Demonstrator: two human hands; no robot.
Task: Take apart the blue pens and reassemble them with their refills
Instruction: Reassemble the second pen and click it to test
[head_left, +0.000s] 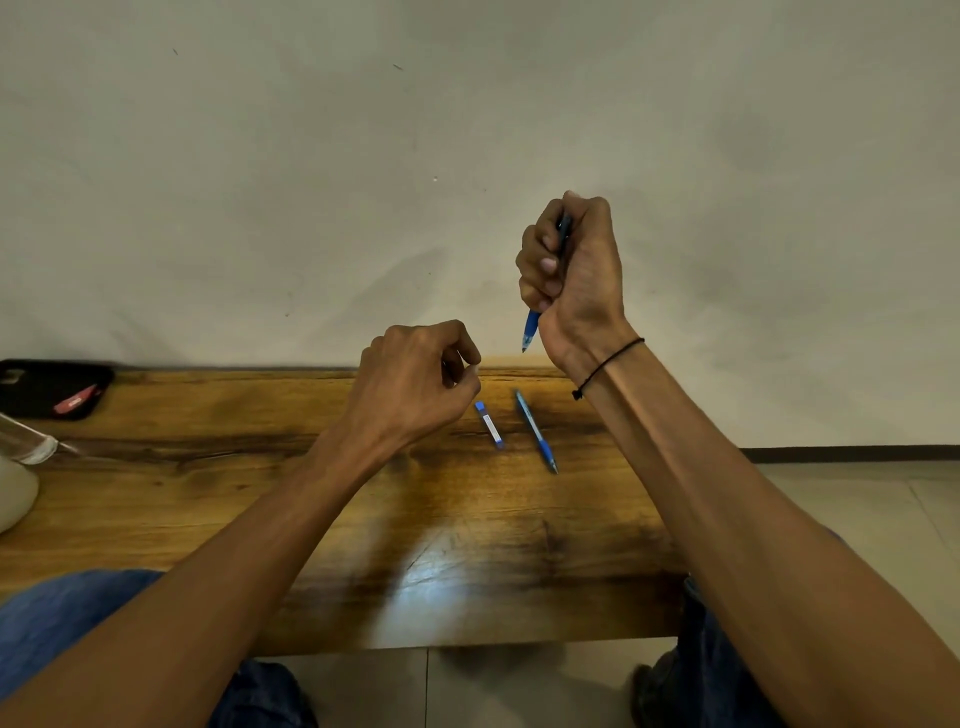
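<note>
Blue pen (536, 430) and short barrel piece (489, 424) flat mid-table (208, 519), bare wood nearer. Left hand (415, 384) above, fingertips pinched, perhaps on something tiny. Right hand (571, 275) fisted round second pen (531, 330), by far edge.

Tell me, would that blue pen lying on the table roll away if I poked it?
Probably: the blue pen looks round and slim, lying flat on a smooth, shiny table. Its clip, if any, might stop it. It looks light and stiff.
</note>
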